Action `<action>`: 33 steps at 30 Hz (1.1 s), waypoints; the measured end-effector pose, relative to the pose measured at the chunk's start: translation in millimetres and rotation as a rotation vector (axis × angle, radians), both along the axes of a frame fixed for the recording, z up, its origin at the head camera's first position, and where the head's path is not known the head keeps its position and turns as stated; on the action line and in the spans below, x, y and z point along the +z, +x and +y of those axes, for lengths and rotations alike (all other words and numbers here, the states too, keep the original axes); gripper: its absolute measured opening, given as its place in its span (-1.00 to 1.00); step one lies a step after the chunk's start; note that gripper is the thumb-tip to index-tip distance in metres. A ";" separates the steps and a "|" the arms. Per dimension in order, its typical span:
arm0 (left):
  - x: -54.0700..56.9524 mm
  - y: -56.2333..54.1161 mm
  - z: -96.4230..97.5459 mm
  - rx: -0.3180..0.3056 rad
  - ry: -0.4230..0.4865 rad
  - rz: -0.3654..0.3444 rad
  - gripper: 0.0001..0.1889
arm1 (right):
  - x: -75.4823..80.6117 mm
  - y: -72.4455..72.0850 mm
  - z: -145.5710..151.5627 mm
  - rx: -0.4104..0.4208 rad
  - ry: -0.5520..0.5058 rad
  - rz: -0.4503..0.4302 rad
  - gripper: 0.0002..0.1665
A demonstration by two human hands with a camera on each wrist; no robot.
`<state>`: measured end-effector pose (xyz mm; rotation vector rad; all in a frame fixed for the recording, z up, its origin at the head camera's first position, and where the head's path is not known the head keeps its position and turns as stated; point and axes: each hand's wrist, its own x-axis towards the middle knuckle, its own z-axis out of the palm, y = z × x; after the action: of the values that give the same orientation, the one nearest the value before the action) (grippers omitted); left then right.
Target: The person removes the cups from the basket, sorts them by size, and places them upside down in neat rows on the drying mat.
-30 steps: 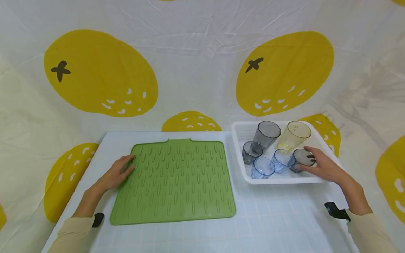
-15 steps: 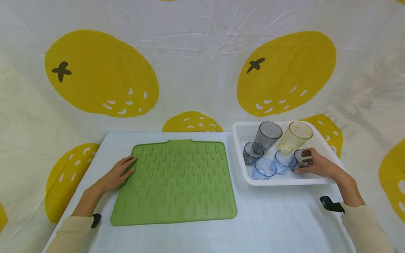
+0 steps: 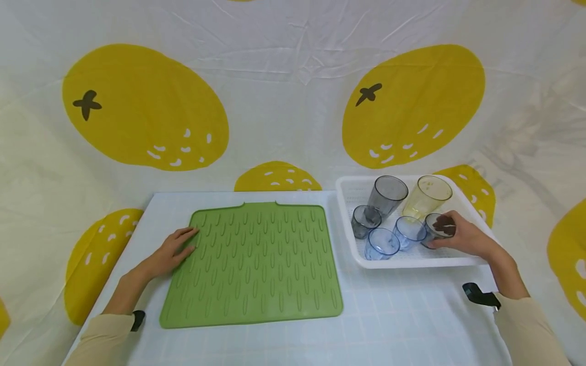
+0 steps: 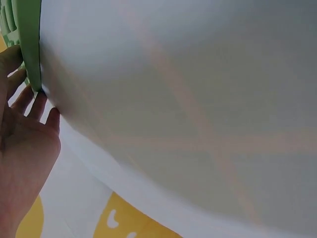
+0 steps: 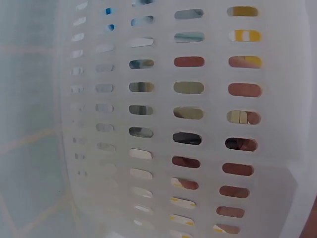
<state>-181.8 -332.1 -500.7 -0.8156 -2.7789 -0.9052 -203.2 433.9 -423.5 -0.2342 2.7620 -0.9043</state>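
**Right hand (image 3: 464,237) at the small grey glass (image 3: 429,234), left hand (image 3: 169,252) at the mat (image 3: 256,265)**

From my remote seat I judge the step in hand to be taking hold of one glass. My two hands are well apart. The right one pinches the small grey glass near its rim, thumb on the near side, fingertips showing dark through or inside the wall; I cannot tell which. The left one is loosely spread, fingers touching the left edge of the mat, gripping nothing.

The small grey glass sits at the right end of the front group inside the white basket (image 3: 412,264), on the right of the tabletop (image 3: 389,317). My right wrist view shows only the slotted basket wall, so I rely on the head view for that grip. As I read it, the next move calls for a firm pinch and a straight lift, clear of the blue glass just beside it.

My count: one mat, one basket and six glasses, all in the basket. Two are tall: one tall grey glass (image 3: 386,195) and one tall yellow glass (image 3: 426,197). Four are small: the pinched one, a second small grey glass (image 3: 363,224) on the left, the front blue glass (image 3: 381,246) and the inner blue glass (image 3: 409,235).
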 end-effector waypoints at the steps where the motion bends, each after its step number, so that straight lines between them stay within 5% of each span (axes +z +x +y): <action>1: 0.0 0.1 0.1 0.000 0.001 -0.002 -0.51 | 0.9 1.4 -0.1 -0.008 -0.004 0.009 -0.02; 15: -1.3 -0.9 0.4 0.005 0.009 -0.021 -0.51 | 7.0 12.7 -0.9 -0.059 -0.176 0.141 -0.11; 33: -4.4 -1.1 0.3 -0.013 0.009 0.014 -0.53 | 15.0 27.5 -23.1 -0.198 -0.317 0.186 -0.05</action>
<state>-182.9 -331.7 -505.1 -0.8357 -2.7587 -0.9107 -175.7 410.8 -408.5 -0.1010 2.8331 -1.4425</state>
